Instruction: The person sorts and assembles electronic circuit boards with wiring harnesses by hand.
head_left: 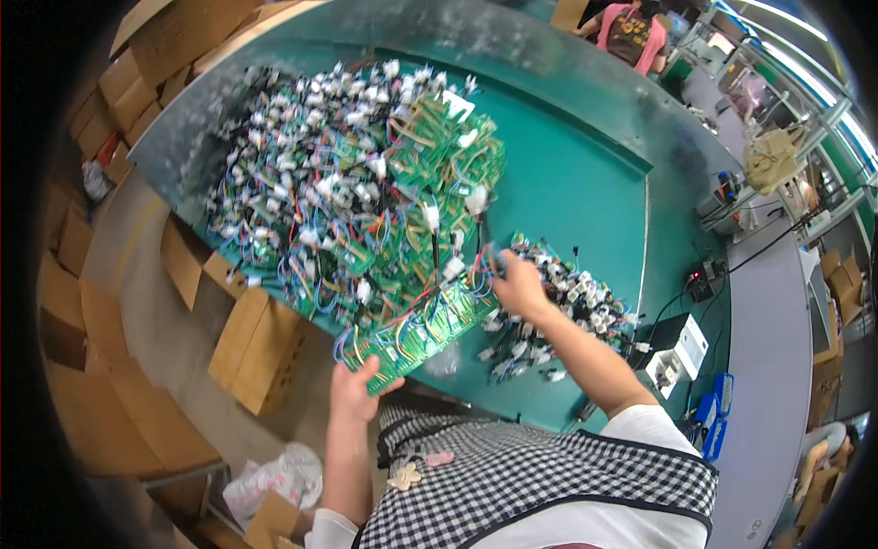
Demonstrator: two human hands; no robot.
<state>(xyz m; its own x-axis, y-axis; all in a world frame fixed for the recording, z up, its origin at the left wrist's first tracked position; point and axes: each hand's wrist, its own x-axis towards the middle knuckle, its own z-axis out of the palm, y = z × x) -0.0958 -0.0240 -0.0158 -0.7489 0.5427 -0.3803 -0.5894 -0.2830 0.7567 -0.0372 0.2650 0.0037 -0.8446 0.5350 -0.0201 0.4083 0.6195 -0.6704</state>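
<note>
My left hand grips the near left end of a long green circuit board panel, thumb on top. Red, blue, yellow and black wires loop along the panel. At its far right end, my right hand is closed around a bundle of wires, partly hidden by the fingers. White plug connectors stand up just beyond that hand. Behind the panel spreads a large heap of wired circuit boards. A smaller pile of boards with white connectors lies beside and under my right forearm.
The green-topped table has a raised metal rim. Cardboard boxes and a white plastic bag are on the left. A white box-shaped device and blue trays stand at the right. Other people are farther off.
</note>
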